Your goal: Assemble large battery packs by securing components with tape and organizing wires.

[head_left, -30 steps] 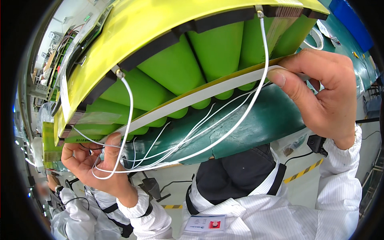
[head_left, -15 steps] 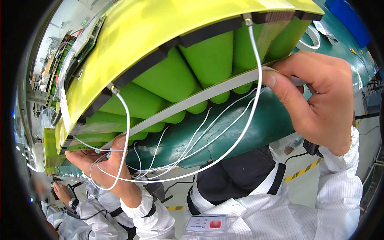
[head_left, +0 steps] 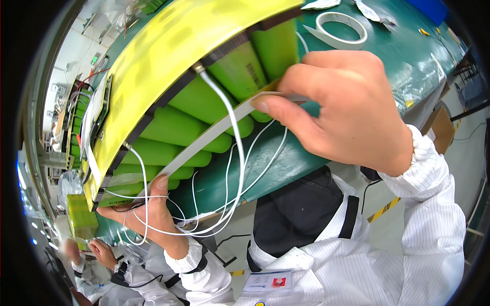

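A battery pack [head_left: 168,56] with a yellow board face and rows of green cylindrical cells stands tilted in front of me. Along the edge of the cells runs a flat white strip [head_left: 204,138], which looks like tape. My right hand [head_left: 342,107] pinches the strip between thumb and fingers at the pack's right end. At the lower left corner, my left hand [head_left: 153,217] grips the pack, its thumb against the strip's other end. Several white wires [head_left: 236,137] hang from the board and loop over my left hand. My left fingers are partly hidden beneath the pack.
A tape roll [head_left: 341,45] lies on the green table mat [head_left: 398,56], near crumpled scraps. A yellow-green block [head_left: 81,217] stands at the left. Beyond it show a co-worker's hand [head_left: 103,253] and white sleeves. A cardboard box [head_left: 440,127] is at the right.
The pack's right end and my right hand have shifted left in view, and the pack appears more steeply angled. More of the tape roll shows. Both hands keep their grip.
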Tool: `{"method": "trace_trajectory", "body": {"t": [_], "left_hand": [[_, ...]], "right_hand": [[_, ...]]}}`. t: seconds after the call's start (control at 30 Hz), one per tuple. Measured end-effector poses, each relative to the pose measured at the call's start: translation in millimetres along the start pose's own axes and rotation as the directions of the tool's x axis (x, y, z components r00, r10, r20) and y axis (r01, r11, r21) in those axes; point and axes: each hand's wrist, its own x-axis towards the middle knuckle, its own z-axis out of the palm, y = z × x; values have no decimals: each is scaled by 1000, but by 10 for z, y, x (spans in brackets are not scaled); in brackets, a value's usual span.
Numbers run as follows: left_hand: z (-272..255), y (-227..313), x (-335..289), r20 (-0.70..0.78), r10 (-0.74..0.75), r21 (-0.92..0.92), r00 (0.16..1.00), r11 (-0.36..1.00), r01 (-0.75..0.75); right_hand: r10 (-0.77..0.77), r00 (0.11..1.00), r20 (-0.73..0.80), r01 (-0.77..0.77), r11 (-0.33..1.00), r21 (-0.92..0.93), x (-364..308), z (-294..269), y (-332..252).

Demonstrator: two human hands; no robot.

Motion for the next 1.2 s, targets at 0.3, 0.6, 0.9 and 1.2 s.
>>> {"method": "trace_trajectory", "body": {"t": [0.3, 0.6, 0.9, 1.2], "left_hand": [[-13, -51, -8, -73, 67, 313, 995, 949, -41], [36, 135, -79, -50, 37, 168, 998, 985, -28], [-4, 64, -112, -94, 51, 120, 994, 992, -40], [-146, -100, 60, -74, 56, 311, 996, 950, -30]], "right_hand": [[-63, 997, -52, 58, 995, -86, -62, 61, 82], [-70, 997, -36, 72, 996, 55, -55, 59, 152], [27, 998, -50, -21, 991, 130, -52, -108, 166], [-59, 994, -87, 69, 990, 120, -67, -335, 367]]}}
